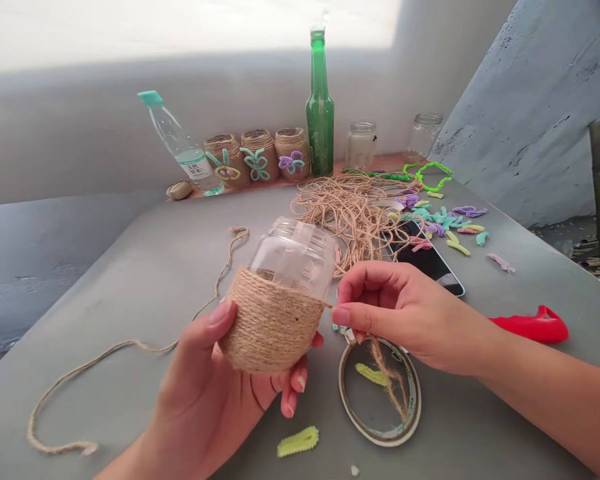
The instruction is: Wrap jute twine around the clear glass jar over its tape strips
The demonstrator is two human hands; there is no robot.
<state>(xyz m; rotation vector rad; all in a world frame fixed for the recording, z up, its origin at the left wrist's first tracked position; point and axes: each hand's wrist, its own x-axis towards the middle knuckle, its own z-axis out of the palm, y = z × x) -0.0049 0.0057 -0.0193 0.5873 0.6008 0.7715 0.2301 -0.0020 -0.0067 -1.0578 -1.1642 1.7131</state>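
Note:
My left hand (230, 373) is closed around a glass jar (295, 250), tilted with its mouth away from me. Jute twine (275, 323) covers the lower part of the jar in tight rows; the shoulder and neck are bare glass. Thumb and fingers of my right hand (395, 310) pinch the twine where it leaves the jar's right side. Below that hand a twine end hangs over a roll of tape (343, 393) lying flat. A tangled heap of twine (350, 207) lies behind the jar.
Along the back stand a water bottle (195, 163), several twine-wrapped jars (259, 157), a green bottle (321, 113) and two glass jars (363, 143). At right are a phone (435, 270), pipe-cleaner pieces (440, 217) and a red-handled tool (530, 327). Loose twine (125, 343) curves at left.

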